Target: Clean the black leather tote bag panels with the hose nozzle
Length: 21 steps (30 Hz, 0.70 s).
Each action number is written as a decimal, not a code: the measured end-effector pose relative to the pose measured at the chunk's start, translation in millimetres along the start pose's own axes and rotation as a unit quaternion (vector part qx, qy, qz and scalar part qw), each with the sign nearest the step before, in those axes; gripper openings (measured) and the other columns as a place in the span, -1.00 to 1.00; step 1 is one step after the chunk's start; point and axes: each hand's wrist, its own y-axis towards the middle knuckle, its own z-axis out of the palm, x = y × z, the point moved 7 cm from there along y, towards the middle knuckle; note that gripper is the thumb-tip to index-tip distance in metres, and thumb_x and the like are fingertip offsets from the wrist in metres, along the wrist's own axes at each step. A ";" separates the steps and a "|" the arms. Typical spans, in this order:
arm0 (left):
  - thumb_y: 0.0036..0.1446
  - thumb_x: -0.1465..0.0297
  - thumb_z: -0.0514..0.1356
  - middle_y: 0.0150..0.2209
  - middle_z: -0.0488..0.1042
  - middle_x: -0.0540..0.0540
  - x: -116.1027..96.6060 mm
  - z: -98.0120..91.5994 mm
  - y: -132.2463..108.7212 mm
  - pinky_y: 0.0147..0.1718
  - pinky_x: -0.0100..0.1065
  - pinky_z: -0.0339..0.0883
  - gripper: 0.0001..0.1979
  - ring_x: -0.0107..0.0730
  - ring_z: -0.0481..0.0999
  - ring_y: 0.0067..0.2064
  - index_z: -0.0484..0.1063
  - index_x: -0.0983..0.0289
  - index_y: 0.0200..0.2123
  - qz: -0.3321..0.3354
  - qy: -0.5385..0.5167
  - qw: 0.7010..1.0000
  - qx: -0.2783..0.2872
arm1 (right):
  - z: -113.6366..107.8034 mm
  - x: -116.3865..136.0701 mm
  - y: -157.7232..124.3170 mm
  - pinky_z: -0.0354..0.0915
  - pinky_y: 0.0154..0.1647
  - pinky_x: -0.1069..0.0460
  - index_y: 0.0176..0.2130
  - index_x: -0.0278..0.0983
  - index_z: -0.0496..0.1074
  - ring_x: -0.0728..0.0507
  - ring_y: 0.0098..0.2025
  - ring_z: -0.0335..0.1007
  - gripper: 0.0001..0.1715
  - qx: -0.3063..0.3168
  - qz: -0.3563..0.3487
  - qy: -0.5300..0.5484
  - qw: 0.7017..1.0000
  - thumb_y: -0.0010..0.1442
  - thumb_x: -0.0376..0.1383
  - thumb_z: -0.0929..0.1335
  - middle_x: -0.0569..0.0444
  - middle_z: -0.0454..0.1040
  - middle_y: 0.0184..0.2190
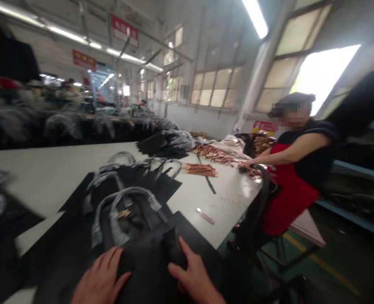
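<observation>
A black bag panel (145, 266) of leather-like material lies in front of me at the table's near edge. My left hand (100, 274) rests on its left part, thumb apart from the fingers. Over on the right, my right hand (191, 270) has a small black flap-like piece (174, 242) between thumb and index finger; its lower end is hidden. Just beyond my hands lie bag handles (117, 211) wrapped in clear plastic, with a gold-coloured metal fitting (123, 214) between them.
A pinkish-handled cutter (206, 216) lies on the white table (193, 198). Farther back are a bundle of brown strips (201, 169), a dark strap (207, 177) and stacked black bag parts (164, 143). A co-worker in a red apron (288, 194) stands at the right edge, handling brown pieces.
</observation>
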 end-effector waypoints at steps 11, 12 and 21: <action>0.24 0.39 0.08 0.08 0.43 0.14 -58.0 -26.1 -83.9 0.13 -0.06 0.19 -0.70 -0.19 0.39 0.09 0.41 0.23 0.03 0.030 -0.098 0.993 -0.057 | 36.2 27.2 -17.3 0.25 -0.75 0.19 0.30 -0.18 0.05 0.04 -0.71 0.34 -0.15 0.300 0.119 0.056 0.945 0.13 -0.08 0.37 0.26 0.38 -0.57; 0.26 0.39 0.06 0.08 0.44 0.14 -59.8 -27.7 -83.9 0.13 -0.07 0.18 -0.70 -0.20 0.39 0.08 0.41 0.23 0.03 0.043 -0.099 0.993 -0.057 | 38.9 30.3 -16.8 0.25 -0.75 0.20 0.30 -0.17 0.05 0.04 -0.71 0.34 -0.17 0.309 0.126 0.056 0.941 0.14 -0.08 0.37 0.25 0.39 -0.56; 0.28 0.36 0.04 0.07 0.46 0.15 -59.5 -27.8 -82.6 0.12 -0.11 0.19 -0.68 -0.21 0.41 0.08 0.38 0.28 0.05 0.080 -0.065 0.991 -0.089 | 53.3 62.3 -5.2 0.24 -0.77 0.22 0.26 -0.21 0.09 0.06 -0.73 0.31 -0.23 0.341 0.158 0.007 0.927 0.16 -0.08 0.34 0.25 0.37 -0.58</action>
